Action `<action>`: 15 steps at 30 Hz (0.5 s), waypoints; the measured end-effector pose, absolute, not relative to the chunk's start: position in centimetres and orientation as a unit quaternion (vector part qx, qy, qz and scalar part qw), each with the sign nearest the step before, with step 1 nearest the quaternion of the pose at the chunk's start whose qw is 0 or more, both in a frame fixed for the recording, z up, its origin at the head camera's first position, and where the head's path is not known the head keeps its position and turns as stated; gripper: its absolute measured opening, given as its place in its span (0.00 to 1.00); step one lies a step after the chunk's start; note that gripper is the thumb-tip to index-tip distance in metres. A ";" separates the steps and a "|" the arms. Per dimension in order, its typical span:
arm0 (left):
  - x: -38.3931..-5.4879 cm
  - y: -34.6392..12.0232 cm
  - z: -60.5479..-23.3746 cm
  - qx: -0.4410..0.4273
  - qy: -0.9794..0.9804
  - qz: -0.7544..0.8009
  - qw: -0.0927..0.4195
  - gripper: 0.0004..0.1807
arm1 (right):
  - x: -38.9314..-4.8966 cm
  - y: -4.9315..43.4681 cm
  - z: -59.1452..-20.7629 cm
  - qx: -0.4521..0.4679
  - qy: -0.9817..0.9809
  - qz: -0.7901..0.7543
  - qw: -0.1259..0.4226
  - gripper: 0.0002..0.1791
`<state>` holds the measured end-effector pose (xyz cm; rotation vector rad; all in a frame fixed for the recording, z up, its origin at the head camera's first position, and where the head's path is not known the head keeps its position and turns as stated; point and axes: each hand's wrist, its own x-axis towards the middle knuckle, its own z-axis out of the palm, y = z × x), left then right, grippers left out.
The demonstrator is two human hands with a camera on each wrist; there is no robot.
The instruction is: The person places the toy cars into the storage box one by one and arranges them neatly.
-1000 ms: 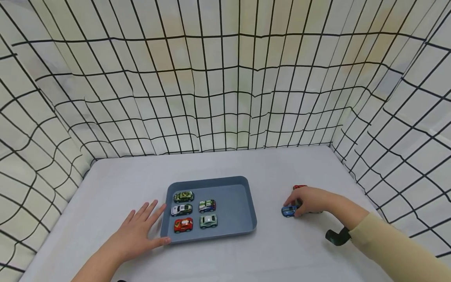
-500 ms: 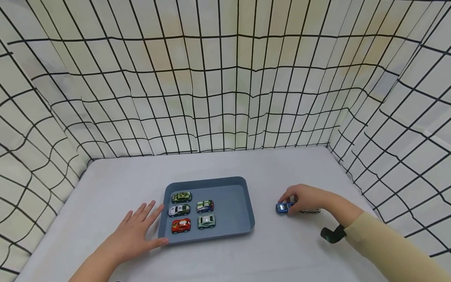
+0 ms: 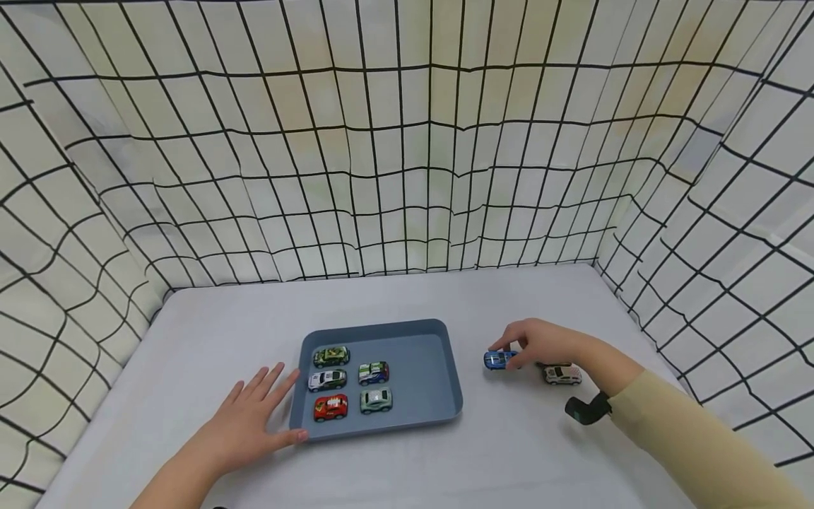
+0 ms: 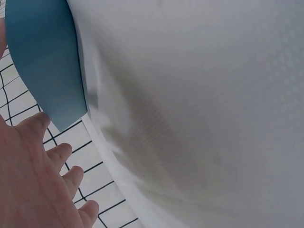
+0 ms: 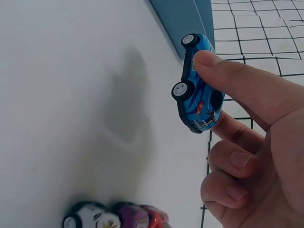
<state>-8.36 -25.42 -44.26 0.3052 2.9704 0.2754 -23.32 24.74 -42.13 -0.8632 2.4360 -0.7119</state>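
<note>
Between thumb and fingers my right hand point(image 3: 540, 343) pinches a blue toy car point(image 5: 199, 90), lifted over the white cloth to the right of the tray. Its wheels and side show in the right wrist view. My left hand point(image 3: 244, 420) lies with spread fingers at the left end of the blue-grey tray point(image 3: 422, 417), thumb and forefinger touching its rim. Inside the tray stand a camouflage car point(image 3: 331, 355), a white-and-black car point(image 3: 327, 379), a red car point(image 3: 331, 407), a green-and-white car point(image 3: 373, 372) and a pale green car point(image 3: 376, 400), in two columns at the left.
A white toy car point(image 3: 562, 374) stands on the cloth under my right wrist. The right wrist view also shows a purple car point(image 5: 133, 215) and a red car point(image 5: 156, 216) beside it. Grid-patterned curtains point(image 3: 407, 170) enclose the table at the back and sides.
My right hand has lifted the blue car and carried it left and away from me, toward the tray. The white car has come into fuller view. My left hand stays at the tray.
</note>
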 end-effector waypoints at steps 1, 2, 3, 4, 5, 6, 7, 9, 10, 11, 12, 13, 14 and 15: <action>-8.4 -25.4 -44.3 0.101 0.988 0.091 0.072 0.64 | -23.4 24.5 -42.0 -0.313 0.884 -0.260 0.229 0.21; -8.4 -25.3 -44.3 0.101 0.988 0.091 0.073 0.64 | -23.5 24.3 -41.9 -0.312 0.884 -0.261 0.229 0.21; -8.4 -25.3 -44.2 0.101 0.988 0.091 0.073 0.64 | -23.6 24.0 -41.8 -0.311 0.884 -0.262 0.230 0.21; -8.4 -25.3 -44.2 0.101 0.988 0.091 0.073 0.64 | -23.6 23.7 -41.7 -0.310 0.884 -0.265 0.230 0.21; -8.4 -25.3 -44.2 0.101 0.988 0.090 0.072 0.64 | -23.7 23.4 -41.5 -0.308 0.883 -0.268 0.231 0.21; -8.4 -25.3 -44.2 0.102 0.988 0.090 0.071 0.64 | -23.7 23.1 -41.4 -0.306 0.883 -0.271 0.232 0.21; -8.4 -25.3 -44.2 0.102 0.988 0.090 0.071 0.64 | -23.8 22.8 -41.3 -0.307 0.882 -0.273 0.231 0.21; -8.4 -25.3 -44.2 0.103 0.988 0.090 0.071 0.64 | -24.0 22.1 -41.2 -0.309 0.881 -0.275 0.230 0.21; -8.4 -25.3 -44.2 0.102 0.988 0.089 0.072 0.64 | -24.1 21.8 -41.2 -0.312 0.880 -0.275 0.229 0.21; -8.4 -25.3 -44.2 0.102 0.988 0.089 0.072 0.64 | -24.2 21.4 -41.2 -0.317 0.879 -0.274 0.227 0.21; -8.4 -25.3 -44.2 0.101 0.988 0.089 0.073 0.64 | -24.3 21.0 -41.1 -0.321 0.879 -0.272 0.225 0.21; -8.4 -25.3 -44.2 0.101 0.988 0.090 0.074 0.64 | -24.5 20.6 -41.1 -0.326 0.878 -0.270 0.223 0.21; -8.4 -25.3 -44.2 0.100 0.988 0.091 0.075 0.64 | -24.6 20.2 -41.1 -0.327 0.878 -0.268 0.223 0.21; -8.3 -25.3 -44.3 0.100 0.988 0.091 0.075 0.64 | -24.8 19.7 -41.1 -0.330 0.878 -0.267 0.222 0.21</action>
